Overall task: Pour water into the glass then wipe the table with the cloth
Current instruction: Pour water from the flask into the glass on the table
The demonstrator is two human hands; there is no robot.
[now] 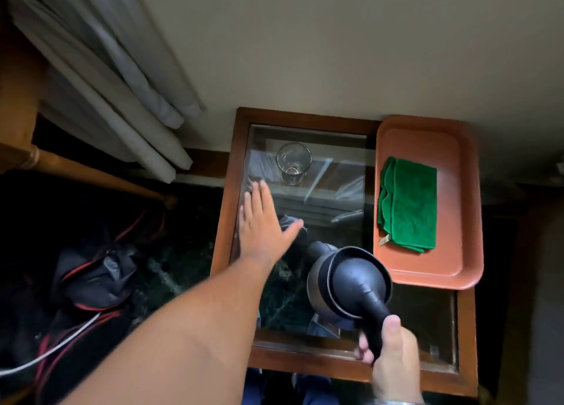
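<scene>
Clear empty drinking glass (pixel 293 163) upright at far-left of glass-topped wooden table (pixel 335 360), w/ left hand (pixel 262 221) nearer, spread flat, holding nothing. Right hand (pixel 393 354) closed on handle of black-lidded steel jug (pixel 345 279), near edge, well short of glass; pour probably needs reach forward-left. Folded green cloth (pixel 407 203) on orange plastic tray (pixel 470 221), right.

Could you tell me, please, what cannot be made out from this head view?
- Jug: seen from above with its lid on, so any water inside is hidden.
- Right hand: its grip on the handle is clear, but the bottom edge cuts off the wrist.
- Glass: looks empty; reflections on the table hide its base.
- Cloth: folded on the tray, underside hidden.
</scene>
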